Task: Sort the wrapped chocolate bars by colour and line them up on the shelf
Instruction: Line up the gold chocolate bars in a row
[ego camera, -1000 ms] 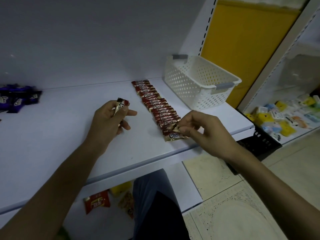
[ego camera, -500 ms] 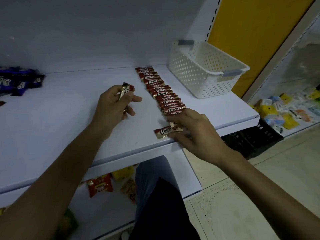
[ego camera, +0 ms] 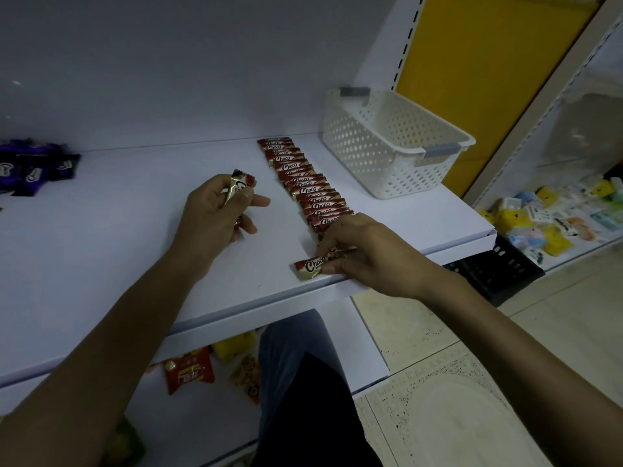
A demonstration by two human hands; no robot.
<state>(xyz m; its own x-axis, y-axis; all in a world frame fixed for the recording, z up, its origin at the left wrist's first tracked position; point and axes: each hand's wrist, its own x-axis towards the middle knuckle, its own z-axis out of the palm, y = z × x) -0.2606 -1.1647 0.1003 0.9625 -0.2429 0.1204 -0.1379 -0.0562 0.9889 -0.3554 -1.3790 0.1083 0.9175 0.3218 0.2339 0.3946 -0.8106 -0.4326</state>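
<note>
A row of several red Choco bars (ego camera: 305, 185) runs from the back of the white shelf (ego camera: 118, 237) toward its front edge. My left hand (ego camera: 215, 214) hovers left of the row and grips another red bar (ego camera: 237, 187) upright between thumb and fingers. At the near end of the row my right hand (ego camera: 367, 252) pinches a red Choco bar (ego camera: 312, 266) that lies flat at the shelf's front edge, its left end sticking out past my fingers. Purple-wrapped bars (ego camera: 32, 166) lie in a pile at the far left.
A white perforated basket (ego camera: 391, 143) stands at the back right of the shelf. Snack packets (ego camera: 188, 370) lie on the lower shelf. Small coloured packets (ego camera: 553, 217) fill a neighbouring shelf on the right. Tiled floor lies below.
My right hand brought its bar down from above the row's end and now holds it flat against the shelf's front edge. My left hand stays put with its bar.
</note>
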